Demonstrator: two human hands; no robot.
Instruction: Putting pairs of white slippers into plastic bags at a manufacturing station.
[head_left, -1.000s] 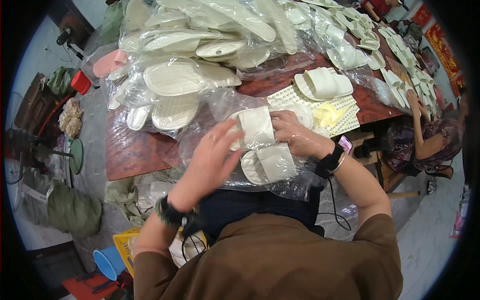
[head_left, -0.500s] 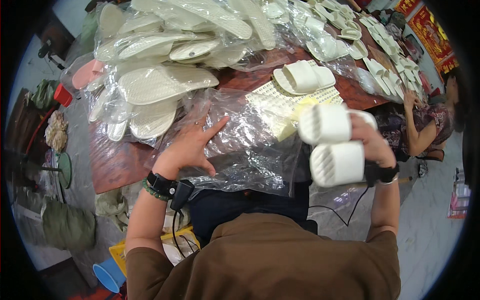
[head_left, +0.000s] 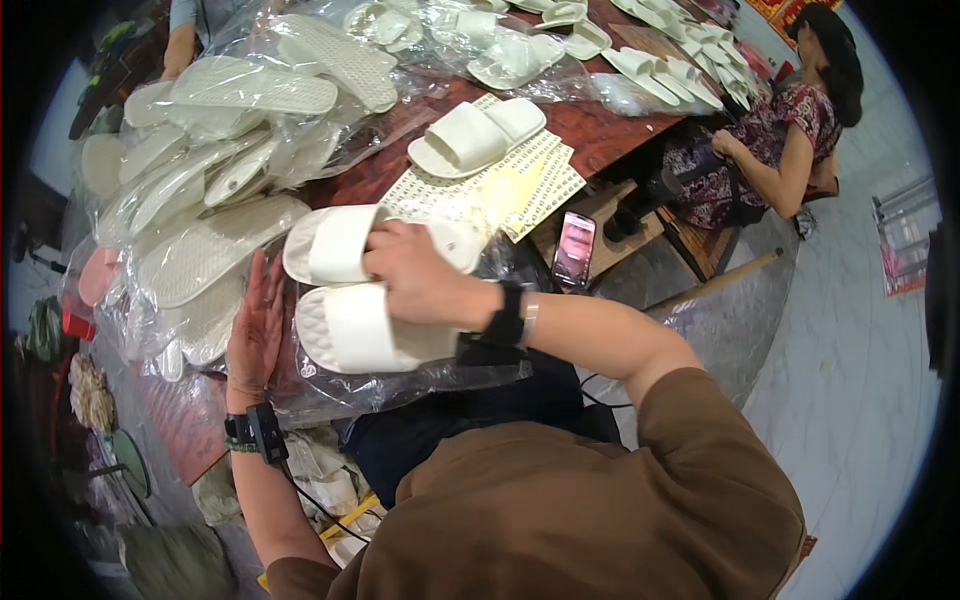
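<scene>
Two white slippers [head_left: 365,290] that our right hand [head_left: 420,285] lifted off to the side are back over the plastic bag [head_left: 400,385], gripped tight, left hand [head_left: 255,335] flat, open, holding nothing.

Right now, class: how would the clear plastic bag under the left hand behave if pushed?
The clear plastic bag is crumpled and wrinkled, so it is probably floppy and light. Its glossy film looks slippery, so it would likely slide and bunch on the table. The left hand lies flat on it.
</scene>
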